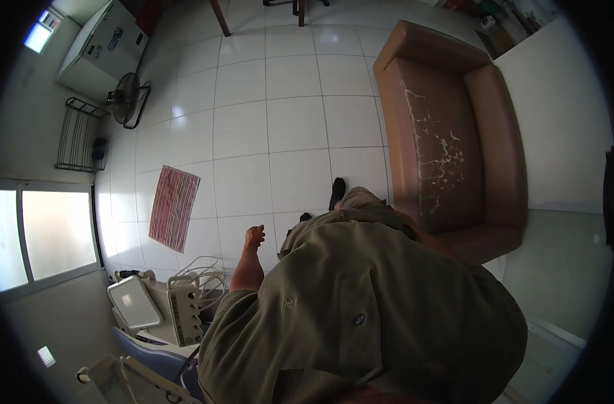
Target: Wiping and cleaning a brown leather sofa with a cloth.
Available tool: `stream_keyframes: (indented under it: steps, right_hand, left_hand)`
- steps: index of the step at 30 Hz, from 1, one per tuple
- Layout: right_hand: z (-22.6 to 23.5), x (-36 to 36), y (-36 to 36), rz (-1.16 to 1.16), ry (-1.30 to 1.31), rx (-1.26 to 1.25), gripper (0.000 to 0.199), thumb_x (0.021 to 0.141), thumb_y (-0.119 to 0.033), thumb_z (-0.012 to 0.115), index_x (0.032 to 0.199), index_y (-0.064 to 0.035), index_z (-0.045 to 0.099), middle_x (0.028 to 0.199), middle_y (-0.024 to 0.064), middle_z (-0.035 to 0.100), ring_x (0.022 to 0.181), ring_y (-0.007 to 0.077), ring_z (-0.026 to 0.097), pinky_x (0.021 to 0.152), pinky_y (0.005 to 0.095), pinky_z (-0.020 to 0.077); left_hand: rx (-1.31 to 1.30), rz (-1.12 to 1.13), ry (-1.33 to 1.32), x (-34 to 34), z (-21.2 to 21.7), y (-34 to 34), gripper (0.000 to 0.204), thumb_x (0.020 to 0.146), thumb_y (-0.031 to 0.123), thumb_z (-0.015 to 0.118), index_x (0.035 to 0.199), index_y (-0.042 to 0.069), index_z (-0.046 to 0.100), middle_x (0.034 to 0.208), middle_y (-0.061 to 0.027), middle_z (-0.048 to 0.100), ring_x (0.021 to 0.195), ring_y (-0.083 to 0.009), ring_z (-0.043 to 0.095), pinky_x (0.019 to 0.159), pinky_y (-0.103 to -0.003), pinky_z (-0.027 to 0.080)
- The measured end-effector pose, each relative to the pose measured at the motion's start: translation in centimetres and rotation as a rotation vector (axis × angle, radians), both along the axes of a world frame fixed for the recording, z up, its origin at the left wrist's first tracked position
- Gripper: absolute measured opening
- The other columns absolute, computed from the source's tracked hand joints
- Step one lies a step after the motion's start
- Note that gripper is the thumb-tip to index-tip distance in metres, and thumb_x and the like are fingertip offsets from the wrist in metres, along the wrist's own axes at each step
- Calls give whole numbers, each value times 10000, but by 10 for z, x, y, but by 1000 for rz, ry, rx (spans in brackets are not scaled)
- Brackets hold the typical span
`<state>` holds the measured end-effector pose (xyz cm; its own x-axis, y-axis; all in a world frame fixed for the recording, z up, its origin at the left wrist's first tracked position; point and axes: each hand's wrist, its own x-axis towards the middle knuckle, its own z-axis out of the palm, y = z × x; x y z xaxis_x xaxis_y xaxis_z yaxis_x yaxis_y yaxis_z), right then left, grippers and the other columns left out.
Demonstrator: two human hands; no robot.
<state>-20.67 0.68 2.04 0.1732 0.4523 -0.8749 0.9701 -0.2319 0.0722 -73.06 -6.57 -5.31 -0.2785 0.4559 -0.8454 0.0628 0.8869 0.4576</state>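
Note:
My left hand [255, 236] hangs beside my body over the white tiled floor [242, 176]. Its fingers are curled in loosely, and nothing shows in them. Nearest to it are a wheeled-looking pale machine [184, 313] with a row of round holders and looped white cables [209, 275], apart from the hand. On the other side, my right forearm [433, 244] runs down close to the brown sofa [448, 87]. My shirt and trousers hide most of the right hand, so its fingers cannot be made out.
A red striped mat [175, 209] lies ahead on the left. Beyond it stand a black floor fan [124, 99], a wire rack [78, 138] and a white fridge-like cabinet [108, 50]. Table legs [221, 19] rise at the far end. A sliding window [58, 232] is at left.

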Motion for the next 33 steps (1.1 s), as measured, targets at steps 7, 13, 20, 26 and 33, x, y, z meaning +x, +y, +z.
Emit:
stream_keyframes:
  steps: [7,13,20,26,33]
  right_hand:
    - [-17,1,14,1,144,-55,500,799,-402,488,1197,-100,511,1207,176,497,1146,308,465,886,421,414]
    - [-50,-31,111,37,363,-70,494,800,-409,485,1180,-97,534,1187,170,527,1132,301,487,883,412,417]
    - [-19,-81,267,234,467,163,363,816,-331,443,961,-69,648,1024,145,623,944,294,599,810,393,463]
    - [-10,-98,335,176,462,267,311,719,-336,534,915,-140,675,1008,125,632,937,283,599,840,374,455]
    - [51,-104,353,-127,634,270,285,683,-336,593,748,-64,651,820,161,576,854,241,556,765,363,424]
  left_hand:
    - [104,-128,-75,31,2,84,382,812,369,529,944,19,609,691,-51,588,536,-128,523,423,-267,392]
    - [275,-519,37,30,-12,111,474,826,435,523,1034,22,626,976,-189,634,976,-290,590,834,-376,455]
    - [401,-610,237,-20,-27,138,326,859,326,496,1019,73,626,922,-171,639,898,-321,601,765,-382,475]
    - [541,-1099,532,-15,9,248,203,790,176,506,939,58,576,847,-171,619,803,-346,601,683,-429,488]
    - [484,-880,322,-10,-7,352,207,798,182,497,925,53,600,940,-191,608,878,-350,587,740,-415,484]
